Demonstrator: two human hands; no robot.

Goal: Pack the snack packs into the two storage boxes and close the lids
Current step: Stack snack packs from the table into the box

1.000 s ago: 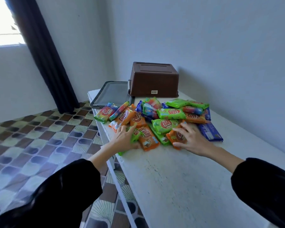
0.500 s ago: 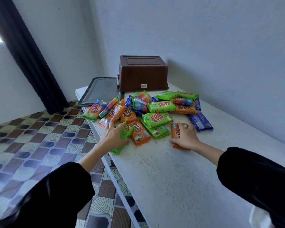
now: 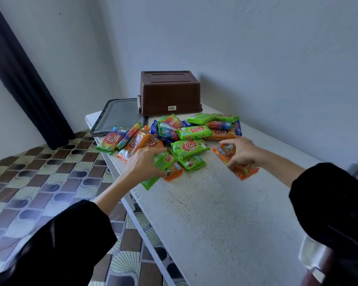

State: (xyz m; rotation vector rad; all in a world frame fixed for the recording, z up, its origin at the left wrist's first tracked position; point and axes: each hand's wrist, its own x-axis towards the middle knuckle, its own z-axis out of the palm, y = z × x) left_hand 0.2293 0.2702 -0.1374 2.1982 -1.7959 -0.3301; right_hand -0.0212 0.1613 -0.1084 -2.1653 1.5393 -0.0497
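Right hand (image 3: 239, 153) is dragging an orange pack (image 3: 245, 172) off the pile (image 3: 194, 132), fingers pinching it; left hand (image 3: 142, 164) is clutching a green pack (image 3: 163, 161).

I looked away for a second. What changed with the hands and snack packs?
The right hand has gripped orange packs and pulled them out of the pile, toward the person. The left hand now grips a green pack at the pile's near edge. The brown box and grey lid stayed put.
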